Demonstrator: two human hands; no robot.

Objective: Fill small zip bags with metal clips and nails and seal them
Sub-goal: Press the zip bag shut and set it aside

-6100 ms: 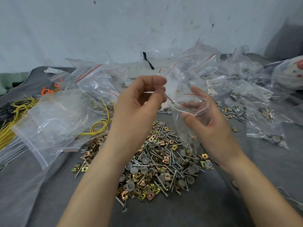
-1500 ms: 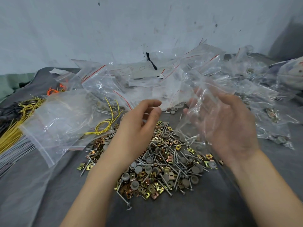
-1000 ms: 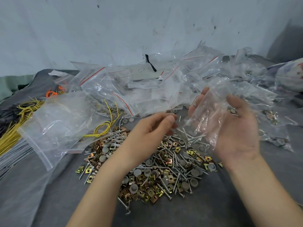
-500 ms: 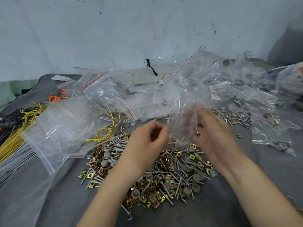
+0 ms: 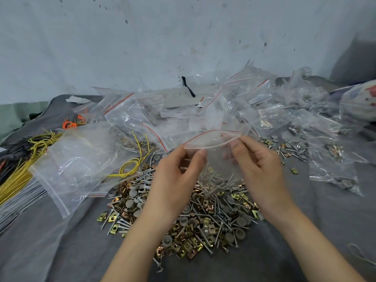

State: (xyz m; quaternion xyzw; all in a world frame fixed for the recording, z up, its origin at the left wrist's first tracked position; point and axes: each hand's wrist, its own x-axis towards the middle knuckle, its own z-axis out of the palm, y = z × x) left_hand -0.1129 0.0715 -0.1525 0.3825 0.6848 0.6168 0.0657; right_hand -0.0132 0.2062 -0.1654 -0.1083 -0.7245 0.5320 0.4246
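Holding: left hand point(image 5: 173, 180) and right hand point(image 5: 262, 169) each pinch one small zip bag point(image 5: 216, 159) near its mouth.
Bag mouth: gaping, unsealed.
Bag position: raised over pile of clips and nails point(image 5: 207, 222).

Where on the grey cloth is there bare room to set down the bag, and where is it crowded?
Bare grey cloth lies near left, below the large empty bag beside the pile of clips and nails, and near right, between that pile and the filled bags. Crowded: the pile, the bag heap behind, the yellow wires.
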